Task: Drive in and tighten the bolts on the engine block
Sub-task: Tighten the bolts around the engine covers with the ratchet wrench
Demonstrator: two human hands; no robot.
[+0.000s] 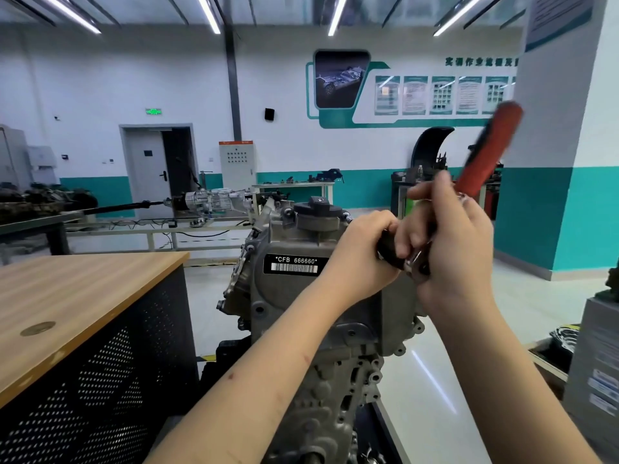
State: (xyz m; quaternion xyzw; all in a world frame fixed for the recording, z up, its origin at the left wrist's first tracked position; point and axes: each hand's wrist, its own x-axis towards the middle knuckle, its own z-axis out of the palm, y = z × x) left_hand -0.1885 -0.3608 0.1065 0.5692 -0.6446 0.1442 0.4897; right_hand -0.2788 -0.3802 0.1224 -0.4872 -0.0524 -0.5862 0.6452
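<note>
A grey engine block (294,296) stands upright in front of me, with a black label reading "CFB 666660" and a black filler cap (315,209) on top. My left hand (365,252) grips a dark socket or extension piece (388,251) at the block's upper right. My right hand (452,249) holds a ratchet wrench near its metal head, beside the left hand. The wrench's red handle (489,155) sticks up and to the right, blurred. The bolt under the tool is hidden by my hands.
A wooden-topped bench (77,303) with a perforated black side stands at my left. A crate and grey box (599,356) sit at the right edge. Behind are a gearbox on a frame (214,199), work tables and a white-and-teal pillar (562,182).
</note>
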